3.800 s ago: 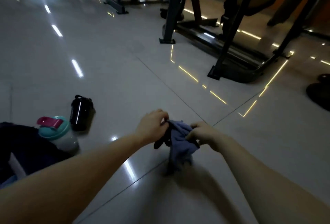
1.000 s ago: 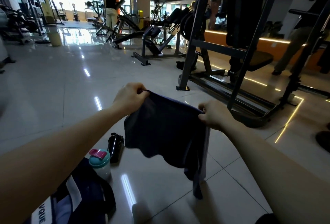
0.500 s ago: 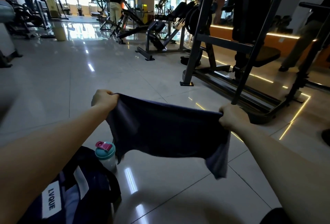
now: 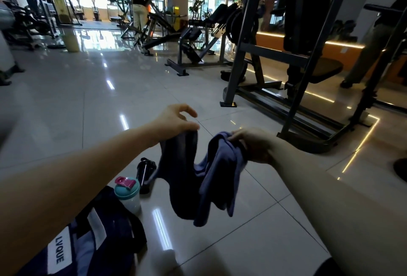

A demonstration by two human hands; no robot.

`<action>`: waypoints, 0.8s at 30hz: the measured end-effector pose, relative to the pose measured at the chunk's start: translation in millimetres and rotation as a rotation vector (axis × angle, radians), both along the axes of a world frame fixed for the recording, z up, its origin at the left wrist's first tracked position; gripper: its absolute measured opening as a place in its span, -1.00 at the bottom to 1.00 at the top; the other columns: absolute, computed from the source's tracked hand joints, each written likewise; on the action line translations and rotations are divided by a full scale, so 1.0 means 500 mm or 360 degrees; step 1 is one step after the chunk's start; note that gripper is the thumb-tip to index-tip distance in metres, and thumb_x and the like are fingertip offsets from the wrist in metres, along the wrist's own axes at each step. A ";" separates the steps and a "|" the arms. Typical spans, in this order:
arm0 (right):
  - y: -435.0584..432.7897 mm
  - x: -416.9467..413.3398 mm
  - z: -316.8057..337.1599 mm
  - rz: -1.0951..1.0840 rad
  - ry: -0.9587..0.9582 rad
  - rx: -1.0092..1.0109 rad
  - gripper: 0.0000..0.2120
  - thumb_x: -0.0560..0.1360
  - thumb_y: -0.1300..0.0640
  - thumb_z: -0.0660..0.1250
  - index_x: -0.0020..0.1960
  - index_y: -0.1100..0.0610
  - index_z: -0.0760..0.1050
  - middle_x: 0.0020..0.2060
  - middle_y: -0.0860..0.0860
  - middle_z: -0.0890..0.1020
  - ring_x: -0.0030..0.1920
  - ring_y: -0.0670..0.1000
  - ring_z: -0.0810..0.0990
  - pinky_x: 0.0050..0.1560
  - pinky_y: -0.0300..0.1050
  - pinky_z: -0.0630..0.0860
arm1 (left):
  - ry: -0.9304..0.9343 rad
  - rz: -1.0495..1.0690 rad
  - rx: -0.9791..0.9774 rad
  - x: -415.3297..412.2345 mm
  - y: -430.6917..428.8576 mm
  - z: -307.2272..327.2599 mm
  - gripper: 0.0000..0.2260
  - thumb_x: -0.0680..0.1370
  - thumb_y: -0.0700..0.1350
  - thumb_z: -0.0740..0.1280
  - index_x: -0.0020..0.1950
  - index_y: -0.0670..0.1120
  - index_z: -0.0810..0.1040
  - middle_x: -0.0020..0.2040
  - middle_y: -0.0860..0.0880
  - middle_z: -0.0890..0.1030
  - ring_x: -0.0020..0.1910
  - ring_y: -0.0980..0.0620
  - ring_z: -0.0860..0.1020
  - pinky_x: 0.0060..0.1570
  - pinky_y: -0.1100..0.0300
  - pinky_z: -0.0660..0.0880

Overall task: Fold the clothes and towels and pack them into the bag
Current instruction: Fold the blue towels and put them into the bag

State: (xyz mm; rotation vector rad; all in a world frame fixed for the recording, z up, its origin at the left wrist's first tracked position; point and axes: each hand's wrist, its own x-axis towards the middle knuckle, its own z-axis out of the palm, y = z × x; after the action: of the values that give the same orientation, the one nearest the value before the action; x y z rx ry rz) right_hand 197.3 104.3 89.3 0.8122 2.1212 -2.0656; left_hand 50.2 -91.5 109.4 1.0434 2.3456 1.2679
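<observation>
**A:** Glossy gym floor (image 4: 66, 99), a weight frame (image 4: 275, 53) behind, and the person has the blue cloth (image 4: 218, 179) up in the air between both hands, clear of the tiles.

**B:** How are the grips?

**A:** The right hand (image 4: 251, 146) is bunched tight round one end. The left hand (image 4: 176, 121) has the other end only under the thumb, with the upper fingers lifted off and spread. It looks like a thin pinch.

**B:** That's the danger, then. If that pinch slips, the dark end drops and the whole cloth swings off the right hand. It would land on the floor, or on the teal-lidded shaker (image 4: 127, 192) and black bottle (image 4: 145, 172) standing just below.

**A:** And the hands sit close together, so the cloth sags in a slack loop. Folded like that, it would likely crease crooked.

**B:** Which way does it lie?

**A:** The long axis runs hand to hand, left to right, but it buckles in the middle. Both lobes hang down toward the floor, free edges lowest.

**B:** And the bag (image 4: 99, 231)?

**A:** It's on the floor at the near left, just beside the shaker, with none of this cloth in it yet.
</observation>
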 end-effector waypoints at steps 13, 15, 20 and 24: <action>-0.087 -0.049 -0.005 0.0473 0.0060 0.0936 -0.55 0.36 0.12 0.56 0.18 0.08 0.50 0.06 0.12 0.64 0.07 0.11 0.65 0.16 0.11 0.61 | -0.0223 0.0057 -0.0105 0.000 -0.045 -0.015 -0.86 0.55 -0.11 0.44 -0.08 -0.17 0.72 -0.19 -0.10 0.71 -0.23 0.04 0.64 -0.23 0.23 0.56; -0.094 -0.057 -0.013 0.0452 0.0053 0.1446 -0.65 0.41 0.16 0.45 0.14 0.07 0.43 0.00 0.08 0.61 0.01 0.11 0.61 0.07 0.09 0.60 | -0.0291 0.0225 -0.0096 -0.012 -0.045 -0.010 -0.86 0.54 -0.11 0.45 -0.05 -0.18 0.69 -0.16 -0.10 0.70 -0.19 0.00 0.65 -0.19 0.18 0.60; -0.081 -0.055 -0.036 0.0436 0.0128 0.1926 -0.70 0.42 0.19 0.32 0.11 0.00 0.37 -0.05 0.03 0.60 -0.05 0.12 0.56 -0.03 0.03 0.53 | -0.0639 0.0460 -0.0063 -0.030 -0.052 -0.021 -0.83 0.51 -0.11 0.46 -0.03 -0.19 0.60 -0.15 -0.15 0.67 -0.20 -0.12 0.64 -0.08 0.03 0.61; -0.046 -0.055 -0.063 0.0475 0.0082 0.1874 -0.77 0.43 0.26 0.31 0.01 0.01 0.42 -0.10 0.00 0.56 -0.08 0.09 0.53 -0.18 -0.07 0.43 | -0.0860 0.0586 0.0108 -0.055 -0.056 -0.022 -0.89 0.50 -0.11 0.44 -0.12 -0.14 0.60 -0.17 -0.14 0.65 -0.26 -0.10 0.60 -0.15 0.05 0.56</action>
State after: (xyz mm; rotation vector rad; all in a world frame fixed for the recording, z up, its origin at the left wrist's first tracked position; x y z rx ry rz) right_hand 169.5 81.3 57.8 0.3987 3.1478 -0.5526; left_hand 22.6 -119.5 98.3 0.2254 2.1225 1.5286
